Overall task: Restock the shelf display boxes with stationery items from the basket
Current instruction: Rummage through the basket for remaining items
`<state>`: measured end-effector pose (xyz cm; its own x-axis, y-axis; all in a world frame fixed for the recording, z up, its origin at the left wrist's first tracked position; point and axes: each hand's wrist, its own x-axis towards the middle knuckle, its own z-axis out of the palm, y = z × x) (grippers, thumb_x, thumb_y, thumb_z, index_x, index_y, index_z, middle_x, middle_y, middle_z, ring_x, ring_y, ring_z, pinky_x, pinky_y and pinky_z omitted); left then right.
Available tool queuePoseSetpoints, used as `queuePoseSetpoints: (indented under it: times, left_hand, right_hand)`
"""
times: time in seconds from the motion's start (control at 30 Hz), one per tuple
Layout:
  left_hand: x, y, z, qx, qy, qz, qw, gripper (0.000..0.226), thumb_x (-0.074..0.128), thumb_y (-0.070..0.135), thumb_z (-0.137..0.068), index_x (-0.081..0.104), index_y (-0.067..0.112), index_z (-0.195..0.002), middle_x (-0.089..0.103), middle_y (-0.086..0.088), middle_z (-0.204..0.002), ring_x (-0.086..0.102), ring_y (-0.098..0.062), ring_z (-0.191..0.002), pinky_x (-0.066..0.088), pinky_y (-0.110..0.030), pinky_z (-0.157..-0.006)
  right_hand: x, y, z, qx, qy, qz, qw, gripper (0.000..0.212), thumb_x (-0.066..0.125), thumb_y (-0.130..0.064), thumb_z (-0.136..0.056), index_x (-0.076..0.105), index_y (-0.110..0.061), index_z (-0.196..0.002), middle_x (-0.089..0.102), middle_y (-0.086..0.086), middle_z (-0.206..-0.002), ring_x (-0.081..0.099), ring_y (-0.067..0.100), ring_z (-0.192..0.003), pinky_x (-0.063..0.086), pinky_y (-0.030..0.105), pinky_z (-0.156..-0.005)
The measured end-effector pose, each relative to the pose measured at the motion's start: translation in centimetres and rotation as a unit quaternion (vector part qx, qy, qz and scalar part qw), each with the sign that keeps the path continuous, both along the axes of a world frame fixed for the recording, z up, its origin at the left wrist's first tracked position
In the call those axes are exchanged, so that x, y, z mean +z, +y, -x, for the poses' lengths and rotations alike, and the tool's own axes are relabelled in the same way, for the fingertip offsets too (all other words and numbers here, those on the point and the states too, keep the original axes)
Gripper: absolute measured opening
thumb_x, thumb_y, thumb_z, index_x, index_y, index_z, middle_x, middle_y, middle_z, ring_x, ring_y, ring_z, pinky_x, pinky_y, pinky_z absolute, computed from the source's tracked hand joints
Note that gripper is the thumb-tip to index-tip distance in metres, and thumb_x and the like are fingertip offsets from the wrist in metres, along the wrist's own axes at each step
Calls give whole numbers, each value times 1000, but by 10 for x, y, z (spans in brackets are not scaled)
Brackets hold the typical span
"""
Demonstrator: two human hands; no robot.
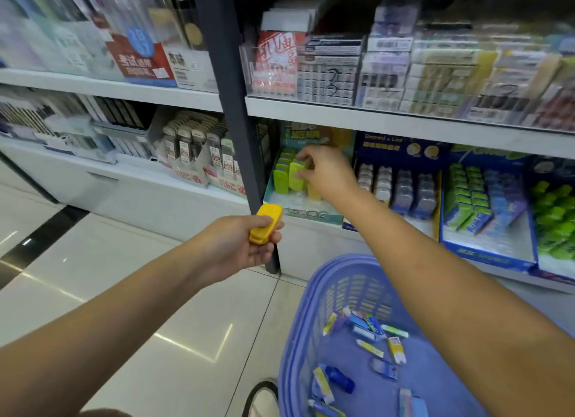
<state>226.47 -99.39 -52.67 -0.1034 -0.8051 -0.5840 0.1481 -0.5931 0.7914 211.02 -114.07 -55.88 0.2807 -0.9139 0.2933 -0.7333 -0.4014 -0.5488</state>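
Your left hand [245,242] is gripping a yellow stationery item [266,223] before the dark shelf post [230,105]. Its long axis is tilting up-right toward the shelf, and your fingers are hiding its lower end. Your right hand [323,170] is pinching a lime-green item [295,174], possibly correction tape, standing upright in the teal display box [298,211]. The frame is cutting off the blue basket [303,307] below.

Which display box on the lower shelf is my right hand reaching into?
The teal display box, leftmost in the row beside the dark post. Your right hand pinches a lime-green piece inside it; the dark blue box next to it is untouched.
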Motion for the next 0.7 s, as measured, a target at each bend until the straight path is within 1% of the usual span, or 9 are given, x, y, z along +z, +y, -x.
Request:
queuePoseSetpoints:
  times: [0.13, 0.27, 0.33, 0.4, 0.47, 0.53, 0.6, 0.67, 0.7]
  left_hand:
    - [-2, 1, -5, 16, 10, 1, 1000, 37, 38, 28, -101, 63, 2, -110, 60, -3, -68, 51, -11, -55, 49, -20, -52]
    - [-1, -1, -9, 39, 29, -2, 999, 44, 32, 32, -102, 65, 2, -105, 60, -4, -69, 50, -13, -59, 48, -24, -61]
    - [-1, -2, -9, 34, 34, 0, 999, 42, 36, 31, -102, 65, 2, -107, 61, -5, -73, 53, -13, -60, 50, -24, -63]
    - [-1, -3, -8, 33, 40, 7, 999, 40, 40, 31, -101, 64, 1, -111, 63, -5, -77, 57, -13, -63, 53, -25, -63]
    - [-2, -6, -6, 42, 49, 14, 998, 37, 44, 29, -99, 61, -1, -113, 64, -8, -83, 61, -15, -67, 57, -26, -63]
    - [-2, -7, -2, 46, 55, 23, 997, 32, 49, 26, -97, 61, -2, -106, 65, -10, -87, 64, -17, -71, 59, -27, -66]
    - [0, -8, 1, 42, 53, 44, 997, 26, 54, 21, -95, 62, -2, -100, 66, -12, -90, 66, -17, -76, 59, -26, -70]
    - [0, -9, 3, 26, 18, 79, 996, 23, 59, 17, -91, 61, -1, -104, 65, -12, -95, 67, -19, -86, 58, -27, -76]
    - [0, -9, 5, 11, -20, 99, 995, 26, 61, 16, -90, 59, -1, -110, 65, -12, -98, 66, -19, -91, 57, -28, -80]
  right_hand:
    - [-16, -7, -7, 6, 86, -1, 996, 29, 69, -17, -80, 65, -16, -109, 62, 14, -110, 53, 31, -103, 45, 34, -85]
    - [-22, -3, -6, 3, 86, 44, 995, 28, 66, -16, -84, 68, -10, -111, 62, 14, -113, 46, 30, -114, 41, 34, -88]
    - [-25, -1, -4, 1, 109, 70, 992, 27, 62, -16, -88, 68, -8, -113, 58, 13, -117, 43, 30, -118, 41, 35, -92]
    - [-28, 0, -6, -9, 149, 99, 984, 28, 55, -18, -92, 65, -8, -116, 55, 11, -119, 42, 29, -117, 39, 34, -92]
    - [-27, 4, -9, -42, 160, 108, 980, 30, 48, -24, -95, 59, -10, -119, 51, 9, -126, 41, 27, -117, 32, 33, -91]
    - [-28, 8, -9, -36, 229, 124, 965, 36, 39, -28, -97, 54, -10, -125, 44, 8, -136, 34, 28, -125, 26, 36, -93]
    - [-24, 10, -7, -17, 291, 138, 947, 36, 37, -28, -98, 54, -11, -125, 41, 9, -140, 29, 31, -129, 26, 41, -94]
    - [-13, 14, -7, -15, 306, 108, 946, 35, 39, -28, -98, 58, -15, -124, 38, 9, -144, 26, 33, -131, 28, 42, -98]
    - [-8, 15, -6, -11, 286, 82, 955, 34, 40, -29, -98, 60, -17, -123, 37, 9, -145, 26, 34, -132, 28, 42, -100]
